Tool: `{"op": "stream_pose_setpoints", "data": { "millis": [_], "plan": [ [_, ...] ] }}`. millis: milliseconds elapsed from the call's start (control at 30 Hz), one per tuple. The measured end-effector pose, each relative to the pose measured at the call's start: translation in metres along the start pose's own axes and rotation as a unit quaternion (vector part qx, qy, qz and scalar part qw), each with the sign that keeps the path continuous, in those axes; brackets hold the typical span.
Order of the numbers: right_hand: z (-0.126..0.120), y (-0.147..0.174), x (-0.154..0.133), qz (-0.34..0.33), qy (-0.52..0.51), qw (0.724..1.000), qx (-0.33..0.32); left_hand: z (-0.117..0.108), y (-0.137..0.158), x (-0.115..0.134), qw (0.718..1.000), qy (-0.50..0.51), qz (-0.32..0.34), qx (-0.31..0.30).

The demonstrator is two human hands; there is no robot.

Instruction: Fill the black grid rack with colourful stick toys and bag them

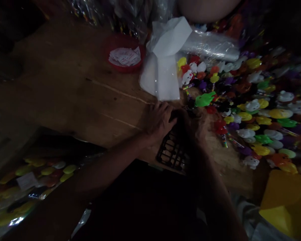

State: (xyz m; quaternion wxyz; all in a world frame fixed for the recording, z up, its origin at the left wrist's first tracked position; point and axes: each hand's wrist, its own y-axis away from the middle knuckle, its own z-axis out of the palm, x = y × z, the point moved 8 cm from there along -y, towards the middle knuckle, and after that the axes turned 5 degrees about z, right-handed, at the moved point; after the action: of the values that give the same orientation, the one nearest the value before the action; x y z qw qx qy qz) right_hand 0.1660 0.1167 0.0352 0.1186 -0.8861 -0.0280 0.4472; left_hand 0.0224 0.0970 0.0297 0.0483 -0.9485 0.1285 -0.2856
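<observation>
The scene is dim. My left hand point(160, 117) rests on the far end of a black plastic grid tray point(171, 152) lying on the wooden table point(72, 87), fingers curled over something dark. My right hand point(190, 122) is beside it, blurred and in shadow, also on the tray's far end; what it holds is unclear. Just beyond the hands lies a green toy point(204, 99) at the edge of a heap of small colourful plastic toys point(261, 110).
White plastic bags point(163, 67) lie beyond the hands, with a red bowl of paper slips point(125, 57) to their left. A clear bag roll point(210, 45) lies behind. Packed toys point(35, 177) sit low at left, a yellow sheet point(286, 201) at lower right.
</observation>
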Motion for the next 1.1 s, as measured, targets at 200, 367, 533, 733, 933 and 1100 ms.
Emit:
{"op": "stream_pose_setpoints", "data": {
  "millis": [200,367,533,733,933,1100],
  "plan": [
    [0.006,-0.002,-0.007,-0.039,0.086,0.996,0.006,0.000,-0.003,-0.005,0.991,0.110,0.033,0.074],
    [0.010,-0.001,-0.008,-0.051,0.116,0.992,-0.020,-0.009,-0.018,0.011,0.958,0.232,0.116,0.123],
    [0.011,0.002,0.001,-0.080,0.144,0.986,-0.016,-0.018,-0.037,0.026,0.967,0.209,0.127,0.071],
    [0.009,0.001,0.000,-0.090,0.132,0.987,-0.008,-0.021,-0.048,0.014,0.950,0.246,0.192,0.016],
    [0.012,0.002,-0.008,-0.090,0.123,0.988,-0.037,-0.021,-0.053,0.003,0.946,0.249,0.209,-0.012],
    [0.016,0.008,-0.003,-0.080,0.138,0.987,-0.029,-0.022,-0.044,0.007,0.941,0.249,0.229,-0.021]
  ]
}}
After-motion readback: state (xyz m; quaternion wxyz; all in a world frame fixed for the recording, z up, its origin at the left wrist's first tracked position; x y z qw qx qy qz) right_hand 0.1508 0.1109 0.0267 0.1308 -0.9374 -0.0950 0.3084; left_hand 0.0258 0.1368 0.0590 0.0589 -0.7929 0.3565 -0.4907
